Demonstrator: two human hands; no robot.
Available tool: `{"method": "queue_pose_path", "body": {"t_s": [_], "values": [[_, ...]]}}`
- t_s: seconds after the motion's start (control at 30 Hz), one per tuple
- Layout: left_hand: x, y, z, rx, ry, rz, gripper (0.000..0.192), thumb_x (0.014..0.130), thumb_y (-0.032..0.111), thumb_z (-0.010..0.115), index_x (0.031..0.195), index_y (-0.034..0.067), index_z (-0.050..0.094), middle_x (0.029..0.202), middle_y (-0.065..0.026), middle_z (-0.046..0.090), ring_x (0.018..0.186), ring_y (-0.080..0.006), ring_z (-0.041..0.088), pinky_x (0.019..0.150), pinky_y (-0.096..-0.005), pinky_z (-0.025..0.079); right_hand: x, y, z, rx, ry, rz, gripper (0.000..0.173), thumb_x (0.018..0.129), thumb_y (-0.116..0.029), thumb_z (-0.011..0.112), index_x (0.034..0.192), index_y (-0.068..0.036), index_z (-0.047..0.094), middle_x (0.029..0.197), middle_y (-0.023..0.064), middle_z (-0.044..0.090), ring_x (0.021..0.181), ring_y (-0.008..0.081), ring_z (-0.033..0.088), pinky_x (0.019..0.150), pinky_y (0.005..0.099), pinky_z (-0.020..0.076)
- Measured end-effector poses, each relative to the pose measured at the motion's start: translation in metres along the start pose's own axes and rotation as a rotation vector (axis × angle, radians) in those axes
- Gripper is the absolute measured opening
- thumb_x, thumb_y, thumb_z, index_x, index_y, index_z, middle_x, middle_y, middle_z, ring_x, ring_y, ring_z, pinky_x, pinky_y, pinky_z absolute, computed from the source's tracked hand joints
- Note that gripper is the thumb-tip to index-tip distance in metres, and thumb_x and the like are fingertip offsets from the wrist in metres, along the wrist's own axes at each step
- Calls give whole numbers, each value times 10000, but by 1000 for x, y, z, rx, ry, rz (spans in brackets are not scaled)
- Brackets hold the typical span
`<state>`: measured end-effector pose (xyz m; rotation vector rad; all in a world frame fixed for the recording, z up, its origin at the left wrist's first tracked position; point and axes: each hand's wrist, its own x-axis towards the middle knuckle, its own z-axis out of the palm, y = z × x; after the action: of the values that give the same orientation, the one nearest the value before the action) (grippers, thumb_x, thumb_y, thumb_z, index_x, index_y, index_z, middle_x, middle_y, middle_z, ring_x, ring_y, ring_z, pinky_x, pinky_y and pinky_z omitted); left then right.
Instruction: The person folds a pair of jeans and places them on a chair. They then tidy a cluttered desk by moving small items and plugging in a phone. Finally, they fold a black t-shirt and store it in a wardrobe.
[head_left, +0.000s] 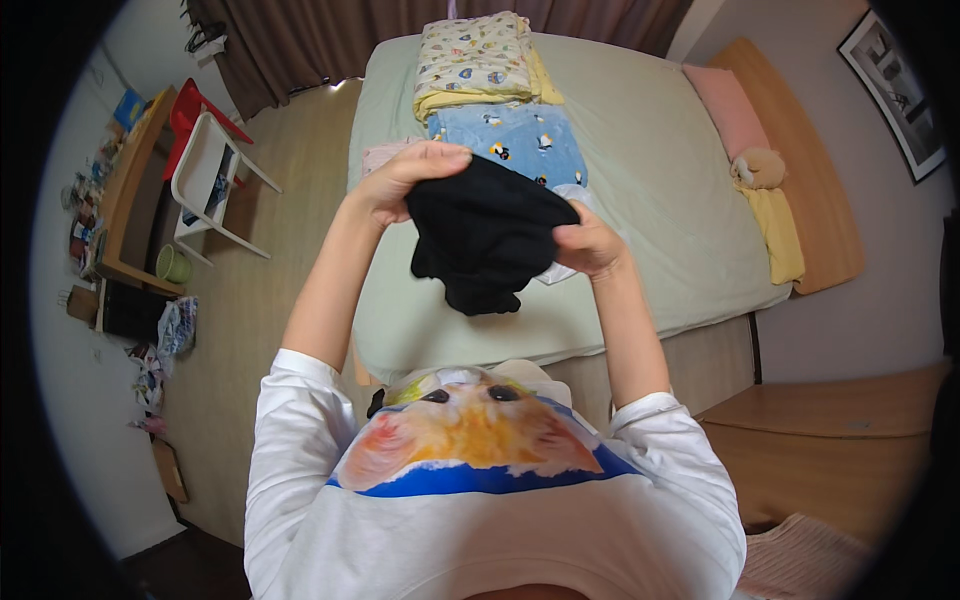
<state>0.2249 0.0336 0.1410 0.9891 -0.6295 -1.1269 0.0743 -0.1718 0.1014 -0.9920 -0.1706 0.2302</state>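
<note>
A black cloth garment (487, 232) hangs between my two hands above the near part of the bed. My left hand (405, 176) pinches its upper left edge, thumb on top. At its right corner my right hand (592, 244) grips the fabric. The lower part of the cloth droops in loose folds, so its exact kind cannot be told. Behind it, a blue penguin-print blanket (517, 135) lies folded on the bed, partly covered by the cloth. Some white, thin material (559, 274) shows beneath my right hand.
The bed (660, 187) has a pale green sheet. A folded patterned quilt (472, 60) lies at its far side. Near the wooden headboard (817, 202) are a pink pillow (727, 112), a plush toy (759, 168) and a yellow cloth (776, 232). Left stand a white chair (202, 165) and a desk (135, 195).
</note>
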Motion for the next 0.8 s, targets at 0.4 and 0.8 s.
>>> {"method": "queue_pose_path", "body": {"t_s": [0.4,0.8], "values": [[8,-80,30,541,281,229,545,770,160,635,1246,-11,431,1105,-76,558,1045,-161,508,926,-302,391,20,22,5,694,-162,-396,582,843,-368,595,1273,-9,439,1276,156,493,1147,295,498,1002,436,366],[0,-123,-15,-292,163,109,523,850,375,595,1198,0,485,1131,-121,580,996,-215,596,837,-356,512,11,16,6,668,135,-227,521,823,-279,641,1244,-23,473,1230,136,529,1113,270,524,960,438,411]]}}
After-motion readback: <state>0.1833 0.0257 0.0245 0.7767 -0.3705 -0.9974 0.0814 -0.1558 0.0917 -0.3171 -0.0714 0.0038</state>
